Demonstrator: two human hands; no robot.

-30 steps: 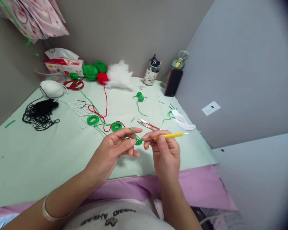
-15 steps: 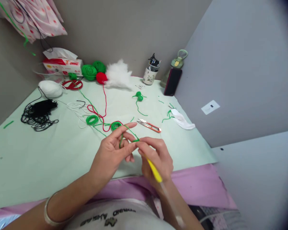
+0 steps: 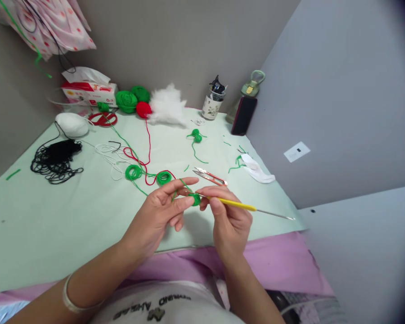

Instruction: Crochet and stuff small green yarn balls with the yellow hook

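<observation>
Between thumb and fingers, my left hand (image 3: 162, 209) pinches a small green crochet piece (image 3: 196, 199). Green yarn runs from it over my raised left index finger. My right hand (image 3: 231, 220) grips the yellow handle of a crochet hook (image 3: 238, 204); its working end meets the green piece, and its other metal end points right. Just behind my hands, thread snips (image 3: 212, 177) with orange handles lie on the table. Two green yarn coils, one at the left (image 3: 133, 172) and one closer to my left hand (image 3: 164, 178), rest beside a loose red strand.
Green yarn balls (image 3: 126, 101), a red ball (image 3: 143, 109) and white stuffing (image 3: 168, 105) stand along the back wall. Tangled black yarn (image 3: 56, 159) lies at left. A phone (image 3: 244, 116) leans on a bottle (image 3: 251, 85) at back right, beside a pen jar (image 3: 212, 104).
My right hand has turned the crochet hook from pointing down toward me to lying nearly level, pointing right. More of the green piece shows. The left coil has shifted slightly right.
</observation>
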